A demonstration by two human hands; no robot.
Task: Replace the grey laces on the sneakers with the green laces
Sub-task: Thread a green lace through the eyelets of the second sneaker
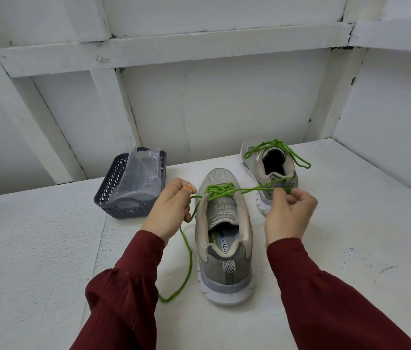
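We are facing a white table (47, 248), where a grey sneaker (224, 261) is standing heel toward us, its twin (254, 152) behind it already laced green. Our left hand (171, 210) and right hand (290, 213) are each pinching a strand of the near sneaker's green lace (220, 190)

Left hand (171, 210) and right hand (289, 213) each pinch one end of a green lace (220, 190), threaded through the grey sneaker (224, 261) between both grips. A second green-laced sneaker (270, 168) stands beyond the right grip. A dark basket (108, 195) sits outside the left.
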